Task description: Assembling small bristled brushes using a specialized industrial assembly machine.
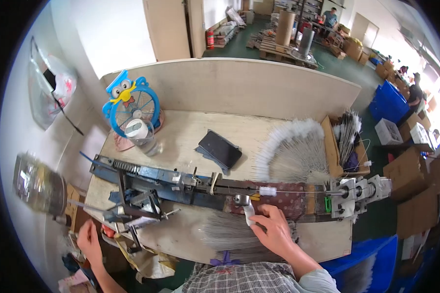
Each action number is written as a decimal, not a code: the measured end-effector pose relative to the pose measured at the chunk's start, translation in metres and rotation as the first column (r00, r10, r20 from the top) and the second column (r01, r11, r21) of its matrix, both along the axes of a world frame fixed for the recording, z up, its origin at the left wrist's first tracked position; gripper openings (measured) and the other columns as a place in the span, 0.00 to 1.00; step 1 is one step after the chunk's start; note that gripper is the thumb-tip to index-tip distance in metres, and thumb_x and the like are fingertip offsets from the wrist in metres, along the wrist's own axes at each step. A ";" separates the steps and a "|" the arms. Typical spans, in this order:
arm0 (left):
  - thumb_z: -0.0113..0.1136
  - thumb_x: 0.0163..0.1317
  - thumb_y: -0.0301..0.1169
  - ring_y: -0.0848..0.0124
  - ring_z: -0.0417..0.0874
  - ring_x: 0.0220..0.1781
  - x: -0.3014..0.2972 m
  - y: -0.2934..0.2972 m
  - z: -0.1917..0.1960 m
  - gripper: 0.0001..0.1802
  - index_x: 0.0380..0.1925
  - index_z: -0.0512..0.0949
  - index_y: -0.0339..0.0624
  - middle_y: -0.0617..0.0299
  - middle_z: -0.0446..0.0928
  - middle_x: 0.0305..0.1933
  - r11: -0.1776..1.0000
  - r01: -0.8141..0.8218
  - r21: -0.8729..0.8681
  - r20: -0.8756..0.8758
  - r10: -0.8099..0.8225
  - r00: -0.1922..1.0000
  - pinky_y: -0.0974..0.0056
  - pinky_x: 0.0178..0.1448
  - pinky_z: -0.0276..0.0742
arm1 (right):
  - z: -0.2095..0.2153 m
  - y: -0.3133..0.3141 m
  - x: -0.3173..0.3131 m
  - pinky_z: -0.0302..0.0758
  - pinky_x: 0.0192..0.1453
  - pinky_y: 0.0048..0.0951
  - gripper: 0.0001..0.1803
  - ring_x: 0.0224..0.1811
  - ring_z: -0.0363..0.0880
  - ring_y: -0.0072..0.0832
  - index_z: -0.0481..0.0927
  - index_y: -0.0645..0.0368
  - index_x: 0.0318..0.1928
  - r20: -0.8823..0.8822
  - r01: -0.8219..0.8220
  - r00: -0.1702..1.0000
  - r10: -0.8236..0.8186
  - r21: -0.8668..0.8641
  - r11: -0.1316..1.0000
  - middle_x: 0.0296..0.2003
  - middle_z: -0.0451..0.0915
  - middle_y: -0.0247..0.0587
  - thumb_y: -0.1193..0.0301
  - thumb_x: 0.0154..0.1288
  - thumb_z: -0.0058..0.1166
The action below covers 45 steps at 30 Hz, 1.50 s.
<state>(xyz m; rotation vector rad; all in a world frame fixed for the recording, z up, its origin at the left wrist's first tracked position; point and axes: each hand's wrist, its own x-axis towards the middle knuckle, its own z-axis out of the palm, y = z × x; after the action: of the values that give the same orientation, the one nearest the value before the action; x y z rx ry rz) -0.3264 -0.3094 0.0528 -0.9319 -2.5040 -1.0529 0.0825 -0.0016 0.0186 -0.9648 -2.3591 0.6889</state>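
Note:
My right hand (275, 228) is at the near side of the bench machine (205, 193), with bent fingers at the lower end of a white-wrapped lever (249, 213). Just beyond it, a thin wire with a small white bristle head (268, 191) lies along the machine. The wire runs right to a metal chuck (344, 194). My left hand (89, 240) hangs off the bench's left end, fingers loosely bent and thumb apart, with nothing visible in it. Below the machine lies a bundle of thin wires (230, 237), partly hidden by my right hand.
White-tipped wire brushes (291, 151) fan across the bench beside a cardboard box (331, 146) of more. A phone (220, 149), a lidded water cup (143, 136) and a blue toy-shaped fan (132, 105) stand behind the machine. A blue bin (384, 263) is at the lower right.

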 end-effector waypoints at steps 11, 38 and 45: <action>0.57 0.58 0.23 0.77 0.80 0.28 0.263 0.083 -0.078 0.05 0.32 0.80 0.33 0.62 0.80 0.27 0.946 -0.054 0.321 0.303 -0.048 0.952 0.70 0.35 0.77 | 0.018 0.039 0.038 0.72 0.36 0.29 0.15 0.29 0.75 0.34 0.82 0.51 0.45 -0.174 -0.275 0.955 0.242 -0.209 0.938 0.28 0.74 0.42 0.71 0.54 0.61; 0.63 0.52 0.30 0.62 0.79 0.25 0.301 0.245 -0.083 0.06 0.31 0.82 0.46 0.62 0.74 0.24 0.513 0.846 -0.144 0.197 -0.823 0.532 0.59 0.28 0.75 | 0.001 0.126 0.053 0.77 0.32 0.35 0.13 0.33 0.79 0.38 0.74 0.61 0.38 0.497 0.028 0.818 -0.289 0.468 0.883 0.35 0.73 0.43 0.79 0.48 0.53; 0.65 0.50 0.28 0.62 0.78 0.23 0.295 0.243 -0.081 0.06 0.29 0.82 0.45 0.63 0.74 0.23 0.525 0.851 -0.025 0.197 -0.832 0.519 0.60 0.26 0.73 | 0.010 0.064 0.093 0.76 0.34 0.44 0.06 0.35 0.80 0.44 0.76 0.57 0.36 0.655 -0.087 0.737 0.166 -0.151 0.985 0.33 0.78 0.45 0.69 0.62 0.51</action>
<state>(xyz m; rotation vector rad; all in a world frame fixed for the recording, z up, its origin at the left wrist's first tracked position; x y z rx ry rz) -0.0315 -0.0660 -0.0281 -2.3503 -2.1822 -1.2359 0.1751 0.0624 0.0283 -1.2690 -3.0661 0.5898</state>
